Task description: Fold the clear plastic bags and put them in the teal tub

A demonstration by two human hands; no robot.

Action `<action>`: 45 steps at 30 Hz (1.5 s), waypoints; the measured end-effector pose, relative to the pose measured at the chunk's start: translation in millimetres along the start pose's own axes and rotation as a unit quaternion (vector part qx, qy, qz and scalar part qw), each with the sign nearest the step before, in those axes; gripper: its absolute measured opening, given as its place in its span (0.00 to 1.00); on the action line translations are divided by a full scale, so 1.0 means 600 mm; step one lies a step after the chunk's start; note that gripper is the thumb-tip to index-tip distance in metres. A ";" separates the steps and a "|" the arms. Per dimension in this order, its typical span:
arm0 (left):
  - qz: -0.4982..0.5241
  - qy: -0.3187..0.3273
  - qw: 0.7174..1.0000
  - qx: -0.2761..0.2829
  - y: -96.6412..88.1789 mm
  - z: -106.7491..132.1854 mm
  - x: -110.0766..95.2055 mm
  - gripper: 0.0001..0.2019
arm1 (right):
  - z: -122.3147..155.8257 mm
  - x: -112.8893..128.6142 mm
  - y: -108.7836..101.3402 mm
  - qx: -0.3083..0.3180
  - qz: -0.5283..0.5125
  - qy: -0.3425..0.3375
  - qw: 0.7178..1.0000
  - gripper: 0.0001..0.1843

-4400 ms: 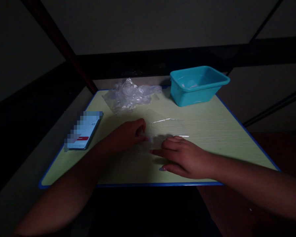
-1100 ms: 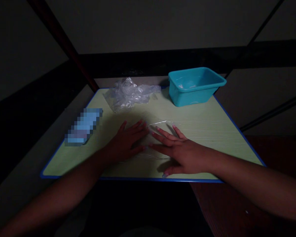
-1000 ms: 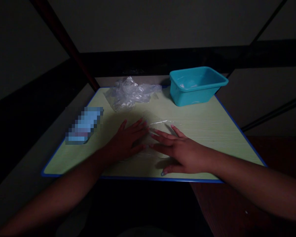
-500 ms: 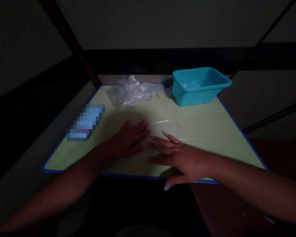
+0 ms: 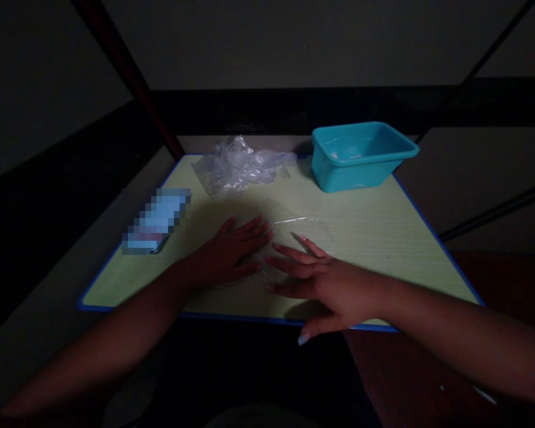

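A thin sheet of clear plastic (image 5: 289, 215), perhaps a bag, lies flat on the small table (image 5: 374, 238); its outline is hard to make out. My left hand (image 5: 232, 252) rests on the plastic with palm down and fingers stretched out to the right. Close beside it, my right hand (image 5: 318, 279) is spread, fingers pointing left over the sheet and thumb near the table's front edge. Neither hand grips anything. Part of the plastic is hidden under both hands.
Crumpled clear plastic bags (image 5: 245, 166) lie at the back of the table. A turquoise plastic basin (image 5: 356, 172) stands at the back right. A phone-like object (image 5: 158, 220), blurred out, is at the left edge. A wall rises behind the table.
Almost nothing differs. My right fingers have shifted very slightly over the plastic, while my left hand keeps its place.
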State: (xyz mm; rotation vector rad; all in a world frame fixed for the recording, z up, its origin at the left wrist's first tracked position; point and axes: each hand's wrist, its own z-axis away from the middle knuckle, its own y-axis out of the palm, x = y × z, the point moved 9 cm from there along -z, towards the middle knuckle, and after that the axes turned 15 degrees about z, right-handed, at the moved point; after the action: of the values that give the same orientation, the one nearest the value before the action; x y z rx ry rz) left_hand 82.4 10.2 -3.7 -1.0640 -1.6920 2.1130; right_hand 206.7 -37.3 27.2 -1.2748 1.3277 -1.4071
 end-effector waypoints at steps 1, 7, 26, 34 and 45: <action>-0.002 0.000 1.000 0.002 0.001 0.000 0.000 0.31 | 0.000 0.003 -0.004 -0.006 0.000 -0.008 1.000 0.39; 0.005 0.013 1.000 -0.009 -0.005 0.003 -0.003 0.33 | -0.002 0.002 -0.010 -0.029 0.004 -0.004 1.000 0.38; 0.012 -0.002 1.000 -0.025 -0.020 0.002 -0.001 0.43 | 0.042 -0.130 -0.125 -0.297 -0.063 0.132 0.944 0.15; 0.000 -0.017 1.000 -0.005 -0.003 -0.002 0.001 0.49 | 0.045 -0.179 -0.094 -0.277 0.033 0.191 0.941 0.16; 0.089 -0.051 0.974 -0.202 -0.134 -0.023 0.032 0.25 | 0.050 -0.209 -0.070 -0.226 0.050 0.248 0.941 0.19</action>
State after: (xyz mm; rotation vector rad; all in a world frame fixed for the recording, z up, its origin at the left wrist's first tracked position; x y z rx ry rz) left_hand 57.5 56.8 61.6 -1.2762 -2.2201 2.0019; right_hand 261.3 84.8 49.4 -1.1452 2.1243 -1.4558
